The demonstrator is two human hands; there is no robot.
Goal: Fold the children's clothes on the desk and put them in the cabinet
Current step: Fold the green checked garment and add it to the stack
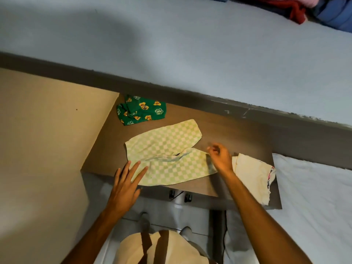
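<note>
Pale green and white checked children's trousers (167, 149) lie spread flat on the brown desk (238, 134), their two legs pointing right. My left hand (127, 181) rests with straight fingers on the waist end at the desk's front edge. My right hand (219, 157) hovers over the end of the nearer leg, fingers loosely curled and blurred, holding nothing. A green garment with a yellow cartoon print (141, 110) lies folded at the desk's far left. A cream garment (253, 174) lies crumpled at the right front corner, hanging over the edge.
A beige cabinet side (43, 140) stands along the desk's left. A white bed (314, 197) is at the right. A grey wall rises behind the desk, with red and blue clothes (304, 10) piled at the top right. Chair castors show under the desk.
</note>
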